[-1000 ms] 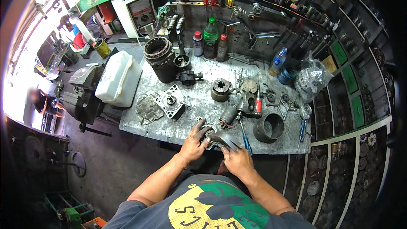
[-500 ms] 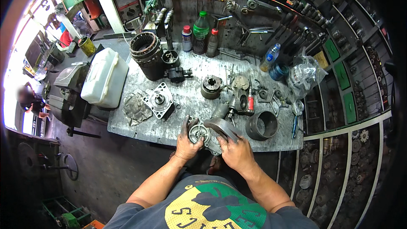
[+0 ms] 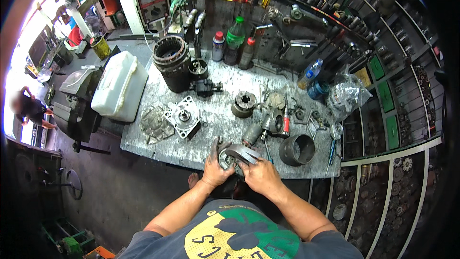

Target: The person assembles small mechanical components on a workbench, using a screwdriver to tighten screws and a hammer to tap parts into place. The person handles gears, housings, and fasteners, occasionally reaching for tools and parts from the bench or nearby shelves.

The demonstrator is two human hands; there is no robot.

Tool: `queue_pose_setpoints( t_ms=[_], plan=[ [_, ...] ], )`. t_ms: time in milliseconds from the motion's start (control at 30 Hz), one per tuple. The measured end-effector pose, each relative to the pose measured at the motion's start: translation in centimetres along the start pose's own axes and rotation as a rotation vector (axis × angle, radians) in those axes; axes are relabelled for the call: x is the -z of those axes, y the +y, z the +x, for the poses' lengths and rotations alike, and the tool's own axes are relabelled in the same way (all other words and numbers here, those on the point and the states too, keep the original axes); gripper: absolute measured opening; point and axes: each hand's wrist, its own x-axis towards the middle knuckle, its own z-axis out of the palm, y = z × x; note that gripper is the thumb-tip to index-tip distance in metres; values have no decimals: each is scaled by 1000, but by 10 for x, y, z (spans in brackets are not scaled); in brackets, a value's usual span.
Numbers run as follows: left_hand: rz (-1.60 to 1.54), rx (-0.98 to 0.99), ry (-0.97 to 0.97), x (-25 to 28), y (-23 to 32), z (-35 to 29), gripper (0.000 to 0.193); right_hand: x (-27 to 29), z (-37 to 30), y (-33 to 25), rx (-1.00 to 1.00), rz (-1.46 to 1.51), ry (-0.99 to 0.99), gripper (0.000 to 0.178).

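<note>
The grey ring [image 3: 243, 152] hides the metal housing [image 3: 223, 159] — partly.

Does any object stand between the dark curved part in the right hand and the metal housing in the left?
Nothing visible does: the dark curved part in the right hand partly hides the metal housing in the left hand. Contact is unclear.

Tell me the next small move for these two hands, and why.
Probably level the metal ring against the round housing: the right hand holds the ring, seemingly tilted, partly over the housing's face, while the left hand holds the housing. Whether ring and housing touch is unclear.
</note>
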Motion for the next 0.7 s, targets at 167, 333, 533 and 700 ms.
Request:
queue_pose_setpoints(
  t_ms=[167,333,533,700],
  plan=[
    [16,52,8,-1,-7,2,122,4,-5,1,69,34,155,24],
    [79,-105,32,-3,-10,6,121,-1,-1,-1,9,-55,5,25],
    [92,7,1,-2,-9,2,118,2,-4,0,111,5,155,24],
    [41,-48,1,-5,-14,3,119,-1,-6,5,18,-52,3,25]
  ],
)
